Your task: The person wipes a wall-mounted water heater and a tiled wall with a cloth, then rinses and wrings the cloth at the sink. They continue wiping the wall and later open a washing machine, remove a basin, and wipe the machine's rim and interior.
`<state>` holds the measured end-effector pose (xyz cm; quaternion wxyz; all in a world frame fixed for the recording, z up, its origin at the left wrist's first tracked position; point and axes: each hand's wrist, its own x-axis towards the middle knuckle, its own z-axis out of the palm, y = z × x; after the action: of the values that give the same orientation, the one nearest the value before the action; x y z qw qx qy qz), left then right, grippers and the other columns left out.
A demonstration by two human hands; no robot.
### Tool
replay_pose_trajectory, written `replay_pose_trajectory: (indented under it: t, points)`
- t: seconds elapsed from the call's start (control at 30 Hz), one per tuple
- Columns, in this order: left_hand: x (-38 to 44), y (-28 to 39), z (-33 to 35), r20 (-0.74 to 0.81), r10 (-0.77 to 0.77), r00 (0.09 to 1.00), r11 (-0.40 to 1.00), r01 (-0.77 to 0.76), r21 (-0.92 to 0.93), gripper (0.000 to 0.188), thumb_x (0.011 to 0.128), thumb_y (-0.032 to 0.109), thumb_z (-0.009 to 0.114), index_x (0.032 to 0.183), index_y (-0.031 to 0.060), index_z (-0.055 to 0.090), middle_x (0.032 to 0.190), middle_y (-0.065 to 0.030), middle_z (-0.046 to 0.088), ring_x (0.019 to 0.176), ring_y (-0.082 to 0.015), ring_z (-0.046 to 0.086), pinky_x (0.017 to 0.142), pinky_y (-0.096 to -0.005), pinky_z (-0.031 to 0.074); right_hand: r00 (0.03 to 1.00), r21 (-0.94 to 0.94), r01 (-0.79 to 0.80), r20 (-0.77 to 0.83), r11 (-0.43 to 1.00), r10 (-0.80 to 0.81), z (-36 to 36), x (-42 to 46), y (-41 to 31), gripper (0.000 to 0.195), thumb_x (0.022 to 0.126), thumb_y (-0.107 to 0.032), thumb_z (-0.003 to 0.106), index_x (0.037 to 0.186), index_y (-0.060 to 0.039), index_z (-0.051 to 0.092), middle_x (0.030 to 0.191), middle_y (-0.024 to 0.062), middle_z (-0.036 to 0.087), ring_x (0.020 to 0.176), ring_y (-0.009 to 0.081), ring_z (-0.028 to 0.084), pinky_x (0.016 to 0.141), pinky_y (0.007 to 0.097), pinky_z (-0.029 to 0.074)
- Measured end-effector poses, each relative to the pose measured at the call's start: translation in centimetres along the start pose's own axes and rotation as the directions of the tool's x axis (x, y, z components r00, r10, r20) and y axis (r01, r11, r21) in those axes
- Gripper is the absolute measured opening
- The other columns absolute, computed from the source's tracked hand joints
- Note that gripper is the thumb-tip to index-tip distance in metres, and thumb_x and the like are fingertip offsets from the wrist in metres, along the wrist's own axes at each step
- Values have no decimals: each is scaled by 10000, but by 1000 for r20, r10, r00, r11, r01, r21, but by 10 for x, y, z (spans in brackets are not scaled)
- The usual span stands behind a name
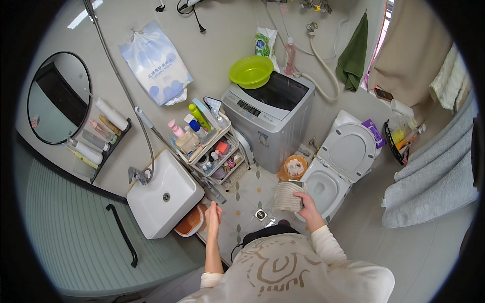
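Note:
My right hand (308,207) grips a folded striped cloth (287,197), beige and white with a dark green patch at its top edge. The cloth is held over the tiled floor, just left of the toilet bowl (321,186), whose lid is raised. Past the cloth stands an orange waste bin (294,167) with white crumpled waste in it. My left hand (213,219) is held out in front of me, its fingers close together and nothing seen in them. It is nearest to the right side of the white washbasin (166,217), above an orange and white basin (190,221) on the floor.
A grey washing machine (267,125) carries a lime-green basin (251,70). Beside it, a tiered trolley (212,151) is crowded with bottles. A floor drain (260,214) lies before me. Towels (432,181) hang at right; a glass door with a black handle (122,235) is at left.

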<state>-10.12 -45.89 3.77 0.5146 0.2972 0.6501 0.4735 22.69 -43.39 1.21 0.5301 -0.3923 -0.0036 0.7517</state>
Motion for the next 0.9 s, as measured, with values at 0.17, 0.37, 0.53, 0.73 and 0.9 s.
replay_pose_trajectory:
  t: [0.17,0.37,0.53,0.73,0.9]
  points:
    - [-4,4,20,158,57,986,995,-69,71,347,870,345,433,799,21,534,574,-5,482,475,-84,441,436,-205,331,999,-17,-5,47,1000,6,6,-5,-8,306,739,-29,534,1037,31,499,965,129,582,863,244,584,772,387,478]
    - [-3,9,115,602,-127,788,918,323,-230,381,842,323,502,1094,39,511,1042,-99,567,965,-177,537,820,-310,425,946,-144,-125,280,982,162,45,-20,-31,333,766,-63,537,1081,33,483,1013,112,575,898,202,576,790,322,461]
    - [5,13,139,574,-251,780,693,558,-456,452,834,358,503,1140,28,474,1113,-118,539,1008,-233,523,882,-366,402,937,-282,-52,318,958,144,82,8,-26,326,787,-70,527,1107,-31,481,1015,70,569,888,162,559,758,291,450]
    - [45,16,87,527,-267,807,607,565,-558,348,845,157,499,1160,18,449,1141,-123,512,1035,-249,504,861,-393,414,926,-667,94,332,740,182,129,65,0,313,802,-94,538,1107,-32,504,1008,29,559,898,97,519,776,250,412]
    - [94,26,36,452,-274,849,563,522,-641,352,856,189,498,1160,21,446,1150,-119,506,1056,-258,486,887,-403,392,919,-732,287,392,618,37,169,143,33,291,796,-189,579,1044,-39,559,923,21,591,811,84,524,692,223,418]
